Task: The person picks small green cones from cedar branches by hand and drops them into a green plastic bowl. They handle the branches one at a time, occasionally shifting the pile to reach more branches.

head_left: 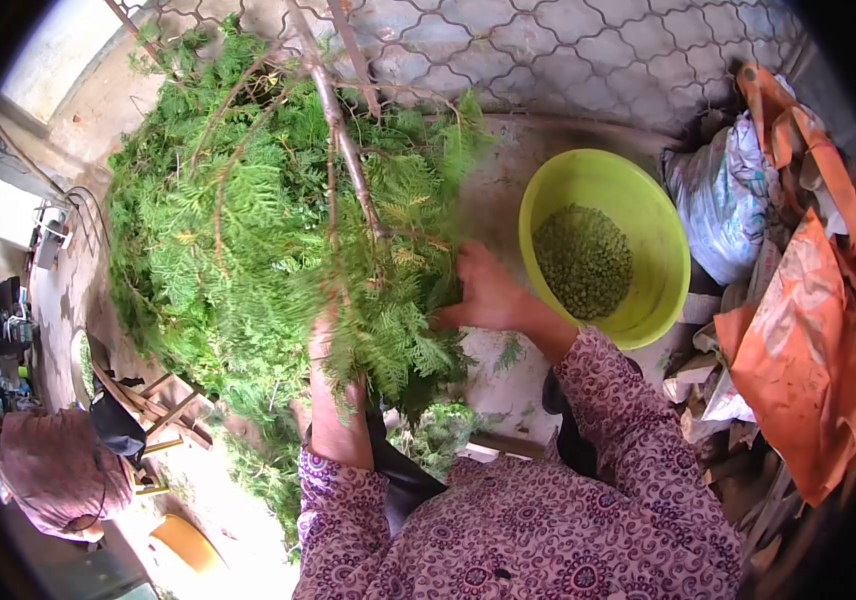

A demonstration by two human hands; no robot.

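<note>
A large heap of green conifer branches (238,230), with flat feathery leaves, lies in front of me. One thick brown branch (346,150) slants across the top of it. My left hand (323,335) reaches up into the sprays; leaves cover its fingers, so its grip is hidden. At the right edge of the foliage is my right hand (490,290), thumb and forefinger apart, touching or very near the leaves. Right of it stands a yellow-green plastic tub (663,250), tilted in view, with many small green cone-like pieces (583,262) at its bottom.
A wire mesh (588,50) runs along the back. White sacks (723,200) and an orange sheet (798,350) lie at the right over wood scraps. Another person (58,465) is at the lower left, near a wooden stool (173,405) and an orange-yellow tub (186,545).
</note>
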